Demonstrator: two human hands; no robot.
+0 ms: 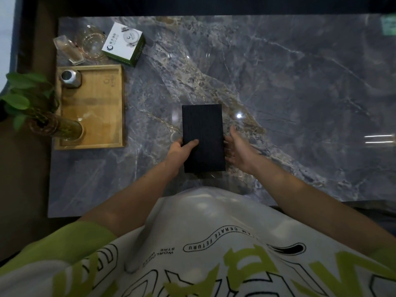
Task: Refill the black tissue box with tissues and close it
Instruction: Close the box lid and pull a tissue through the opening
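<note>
**Colleague:** What does the head view give you?

**Me:** I'm looking down at a grey marble desk [278, 82]. The black tissue box [202, 133] is near the middle of it, close to the near edge, its long side running away from me. Its top face reads as a plain dark ribbed surface; I can't make out any opening or tissue from here.

**Colleague:** And the hands?

**Me:** The left hand [182, 150] is on the box's near left side. The thumb lies across the top face and the other fingers go round the left edge, so I read it as a grip on the box. The right hand [237, 148] is just beside the box's right edge, palm turned toward it, fingers [232, 130] spread and loose. I can't tell whether they touch the box; they're closed round nothing.

**Colleague:** Anything else on the desk?

**Me:** All at the far left. A wooden tray [100, 108] carries a small metal canister [70, 77] at its far corner and a glass vase [64, 128] at its near corner, with a green leafy plant [21, 97] in the vase. Beyond the tray are a white-and-green carton [123, 43] and some clear glassware [85, 45]. All of it is well apart from the box.
</note>
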